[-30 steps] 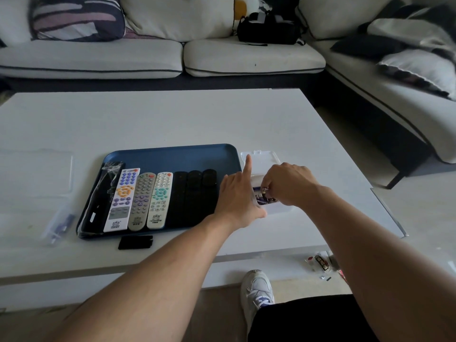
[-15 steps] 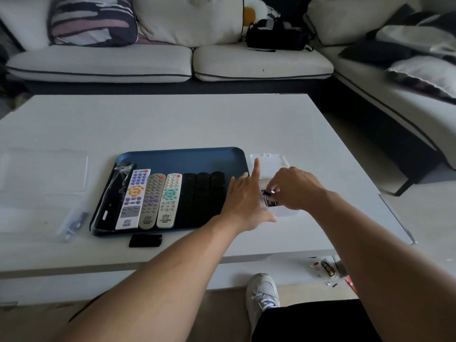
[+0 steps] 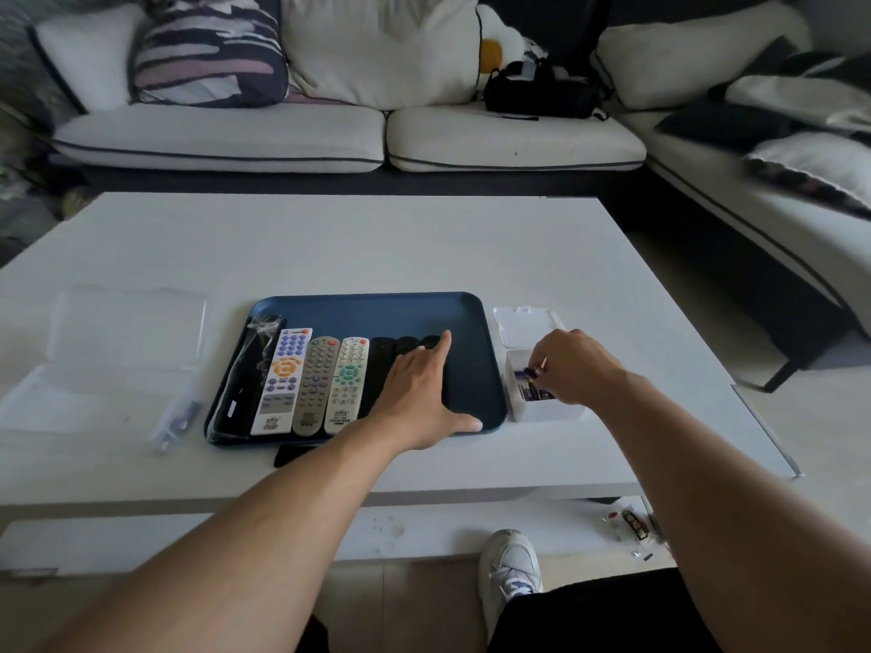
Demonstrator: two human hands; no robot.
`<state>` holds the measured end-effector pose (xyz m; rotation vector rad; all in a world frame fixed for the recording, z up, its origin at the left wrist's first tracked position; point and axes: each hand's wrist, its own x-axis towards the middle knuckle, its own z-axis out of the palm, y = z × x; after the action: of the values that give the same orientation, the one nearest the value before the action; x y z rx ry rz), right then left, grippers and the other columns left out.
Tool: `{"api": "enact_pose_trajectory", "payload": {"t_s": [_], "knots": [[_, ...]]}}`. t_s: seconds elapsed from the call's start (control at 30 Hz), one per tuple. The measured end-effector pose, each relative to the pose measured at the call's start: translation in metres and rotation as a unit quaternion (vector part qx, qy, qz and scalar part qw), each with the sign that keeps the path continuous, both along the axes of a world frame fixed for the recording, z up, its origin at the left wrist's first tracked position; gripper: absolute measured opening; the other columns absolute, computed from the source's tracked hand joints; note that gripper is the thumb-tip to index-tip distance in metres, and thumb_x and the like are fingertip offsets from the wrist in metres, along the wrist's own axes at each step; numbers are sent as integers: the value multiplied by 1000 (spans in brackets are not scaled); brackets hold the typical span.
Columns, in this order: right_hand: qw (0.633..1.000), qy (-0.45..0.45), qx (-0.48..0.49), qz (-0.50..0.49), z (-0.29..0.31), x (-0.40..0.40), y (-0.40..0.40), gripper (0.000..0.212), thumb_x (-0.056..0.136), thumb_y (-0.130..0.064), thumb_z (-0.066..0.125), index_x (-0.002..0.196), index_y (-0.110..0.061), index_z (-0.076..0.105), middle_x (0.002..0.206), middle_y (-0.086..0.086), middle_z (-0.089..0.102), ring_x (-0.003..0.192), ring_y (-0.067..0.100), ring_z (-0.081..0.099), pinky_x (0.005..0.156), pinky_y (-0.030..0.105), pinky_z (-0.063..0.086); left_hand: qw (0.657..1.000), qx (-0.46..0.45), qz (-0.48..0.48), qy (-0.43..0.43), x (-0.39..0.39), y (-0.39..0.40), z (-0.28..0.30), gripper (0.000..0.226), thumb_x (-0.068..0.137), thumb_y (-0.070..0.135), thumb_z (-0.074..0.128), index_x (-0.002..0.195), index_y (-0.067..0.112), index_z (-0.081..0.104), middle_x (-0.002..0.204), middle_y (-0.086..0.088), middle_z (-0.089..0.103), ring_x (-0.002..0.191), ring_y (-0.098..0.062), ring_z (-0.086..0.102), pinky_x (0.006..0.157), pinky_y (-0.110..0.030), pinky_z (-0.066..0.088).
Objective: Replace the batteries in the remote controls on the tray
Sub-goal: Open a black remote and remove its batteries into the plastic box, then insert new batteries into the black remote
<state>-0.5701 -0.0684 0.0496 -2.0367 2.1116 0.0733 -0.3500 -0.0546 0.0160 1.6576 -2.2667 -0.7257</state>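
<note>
The right hand (image 3: 572, 367) is curled over the small clear box (image 3: 523, 407) just right of the tray (image 3: 476, 369), its fingertips pinching a purple battery (image 3: 527, 371) at the box's mouth, with more batteries lying inside. The left hand (image 3: 417, 393) lies flat and open on the tray, fingers straight, reaching over the black remotes (image 3: 400, 351), thumb near the tray's front edge. The step in hand looks like fetching a fresh cell while the other hand goes for a remote. To do it well, lift the battery straight up clear of the box wall before swinging it left (the box is light and would likely tip or slide if dragged), and take the outermost black remote by its sides rather than sliding it across its neighbours. The three light-coloured remotes (image 3: 316, 384) sit packed side by side to the left, touching or nearly so, with a wrapped one (image 3: 245, 374) by the tray's left rim. The box lid (image 3: 528, 325) lies just behind the box. The table (image 3: 377, 247) offers wide room beyond the tray; the front edge is near, and a small black cover (image 3: 294, 455) lies there.
</note>
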Motion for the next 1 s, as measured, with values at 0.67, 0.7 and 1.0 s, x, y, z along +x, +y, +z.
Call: {"api": "enact_pose_trajectory", "payload": {"t_s": [0.67, 0.7, 1.0], "knots": [[997, 9, 76, 1, -20, 2, -15, 14, 87, -15, 70, 99, -19, 75, 86, 3, 67, 72, 22, 63, 59, 27, 51, 999, 28, -33, 31, -44, -7, -4, 113, 84, 53, 74, 161, 22, -2, 164, -3, 23, 154, -21, 9, 124, -37, 11], [997, 1, 74, 5, -18, 1, -14, 14, 87, -15, 69, 99, -20, 75, 89, 3, 69, 78, 22, 65, 64, 28, 53, 998, 28, -36, 31, -45, -6, -3, 112, 84, 53, 74, 161, 22, -1, 165, -3, 23, 154, -21, 9, 124, -37, 11], [884, -455, 1, -110, 30, -5, 8, 11, 86, -9, 78, 95, -11, 72, 77, 2, 76, 66, 19, 67, 70, 34, 53, 991, -25, -8, 129, -36, -7, 7, 74, 85, 54, 73, 146, 23, 46, 138, 6, 55, 136, -14, 39, 113, -32, 33]]}}
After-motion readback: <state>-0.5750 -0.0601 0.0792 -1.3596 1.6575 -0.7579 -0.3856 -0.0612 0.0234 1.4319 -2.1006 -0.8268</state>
